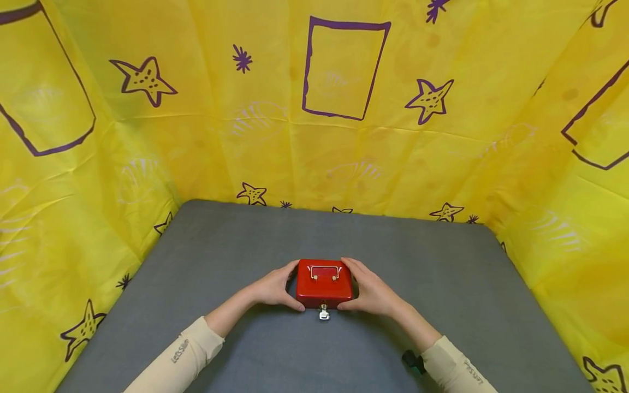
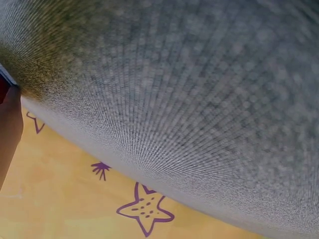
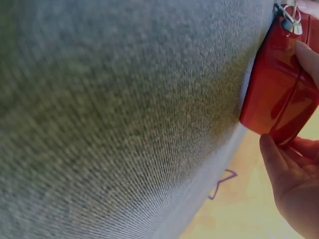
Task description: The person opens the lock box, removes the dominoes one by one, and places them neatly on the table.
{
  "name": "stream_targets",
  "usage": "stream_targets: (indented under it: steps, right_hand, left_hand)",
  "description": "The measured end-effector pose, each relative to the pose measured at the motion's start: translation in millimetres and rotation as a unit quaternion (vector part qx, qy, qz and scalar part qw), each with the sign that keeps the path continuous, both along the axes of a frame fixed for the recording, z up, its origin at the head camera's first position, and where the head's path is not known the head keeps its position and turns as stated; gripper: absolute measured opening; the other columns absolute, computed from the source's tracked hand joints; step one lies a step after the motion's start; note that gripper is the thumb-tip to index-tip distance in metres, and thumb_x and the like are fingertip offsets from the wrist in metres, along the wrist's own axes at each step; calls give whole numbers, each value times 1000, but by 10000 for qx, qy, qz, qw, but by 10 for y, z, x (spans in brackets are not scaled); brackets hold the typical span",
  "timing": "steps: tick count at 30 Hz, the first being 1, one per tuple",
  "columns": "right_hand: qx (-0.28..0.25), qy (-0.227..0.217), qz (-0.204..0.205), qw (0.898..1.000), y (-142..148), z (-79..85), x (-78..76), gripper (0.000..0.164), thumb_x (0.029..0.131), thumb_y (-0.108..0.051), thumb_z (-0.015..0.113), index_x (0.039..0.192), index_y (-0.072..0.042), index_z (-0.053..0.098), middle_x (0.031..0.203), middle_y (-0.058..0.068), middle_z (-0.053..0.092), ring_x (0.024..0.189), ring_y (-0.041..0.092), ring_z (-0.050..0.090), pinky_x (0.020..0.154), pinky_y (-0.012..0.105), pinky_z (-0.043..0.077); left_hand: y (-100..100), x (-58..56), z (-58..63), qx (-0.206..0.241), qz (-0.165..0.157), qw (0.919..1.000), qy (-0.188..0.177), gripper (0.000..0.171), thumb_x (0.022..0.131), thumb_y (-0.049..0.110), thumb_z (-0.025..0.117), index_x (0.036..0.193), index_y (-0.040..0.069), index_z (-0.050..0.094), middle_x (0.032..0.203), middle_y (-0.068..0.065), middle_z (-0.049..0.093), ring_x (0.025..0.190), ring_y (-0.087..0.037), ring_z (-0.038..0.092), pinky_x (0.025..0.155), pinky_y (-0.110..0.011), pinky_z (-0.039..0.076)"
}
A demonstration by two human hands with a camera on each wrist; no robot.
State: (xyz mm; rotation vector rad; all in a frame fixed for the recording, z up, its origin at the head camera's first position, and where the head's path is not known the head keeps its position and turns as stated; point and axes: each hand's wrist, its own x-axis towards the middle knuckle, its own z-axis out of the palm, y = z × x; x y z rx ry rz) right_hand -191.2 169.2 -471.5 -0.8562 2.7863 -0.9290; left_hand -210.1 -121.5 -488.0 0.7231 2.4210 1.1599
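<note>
A small red cash box (image 1: pixel 324 289) with a wire handle (image 1: pixel 325 268) on its lid sits upright on the grey table. Keys (image 1: pixel 324 315) hang at the lock on its near side. My left hand (image 1: pixel 275 286) grips the box's left end, thumb at the near corner. Around the right end curls my right hand (image 1: pixel 368 287), its thumb on the front and fingertips at the back corner. In the right wrist view, the box (image 3: pixel 279 89) lies between thumb and fingers of the right hand (image 3: pixel 294 184). The left wrist view catches only a sliver of the left hand (image 2: pixel 9 129).
The grey tabletop (image 1: pixel 236 234) surrounds the box. Yellow cloth walls (image 1: pixel 275 153) printed with purple starfish and frames enclose it at the back and both sides. A dark strap piece (image 1: pixel 414 361) shows by the right sleeve (image 1: pixel 454 363).
</note>
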Motion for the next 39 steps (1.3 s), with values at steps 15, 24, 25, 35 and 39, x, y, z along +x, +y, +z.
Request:
stream_targets:
  steps: [15,24,25,35,39]
  right_hand:
    - [314,154,18,9994,-16,80,-45,99,65,-41,89,145,-8,41,141,5,49,125,23,49,99,46,48]
    - [257,-57,47,9996,1,109,-81,97,67,-43,87,145,-6,42,140,6,50,119,22,53,96,42,50]
    - [230,-112,51,9997,4,115,-85,97,67,-43,87,145,-6,42,140,6,50,118,22,54,95,41,51]
    - [44,-572,78,9983,46,144,-157,97,69,-46,84,146,-4,41,142,7,50,121,22,54,96,39,50]
    - [-210,-878,20,9959,84,142,-188,97,70,-48,83,147,-6,41,143,7,49,122,24,56,97,41,49]
  left_hand:
    - [-7,-3,-8,46,-14,10000,-65,106,67,32,90,149,8,27,142,-5,47,128,-24,46,109,-48,35]
    - [-16,-7,-14,-10,-4,10000,-15,108,67,35,90,150,7,26,145,-7,45,130,-25,45,110,-48,34]
    - [-17,-7,-14,-13,2,10000,-18,109,67,35,90,150,7,26,145,-7,44,130,-25,45,110,-48,34]
    - [-16,-11,-21,117,26,9999,17,109,65,32,91,149,4,26,143,-8,48,129,-24,46,110,-47,33]
    - [-14,-8,-22,97,60,9999,70,109,65,31,92,149,4,27,142,-8,48,129,-25,46,110,-48,33]
